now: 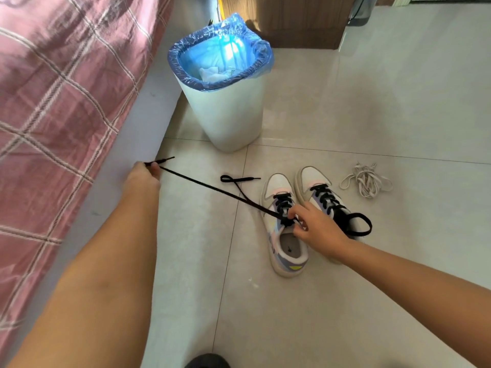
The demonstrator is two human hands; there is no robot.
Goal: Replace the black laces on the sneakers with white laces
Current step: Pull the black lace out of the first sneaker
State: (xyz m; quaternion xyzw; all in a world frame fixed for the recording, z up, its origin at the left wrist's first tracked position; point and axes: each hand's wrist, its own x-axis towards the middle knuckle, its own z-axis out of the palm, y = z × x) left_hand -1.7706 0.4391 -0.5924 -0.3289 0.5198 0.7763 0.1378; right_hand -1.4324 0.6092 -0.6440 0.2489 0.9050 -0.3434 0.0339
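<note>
Black lace (212,188) runs tight from the near sneaker (285,235) to the left hand (143,176), which pinches its end and likely pulls to slide it out. The right hand (316,229) curls on the eyelets, holding the shoe down. The other sneaker (316,187) is laced. Farther right, white laces (366,181) wait on the floor (372,115). Beyond stands a bin (223,112).
</note>
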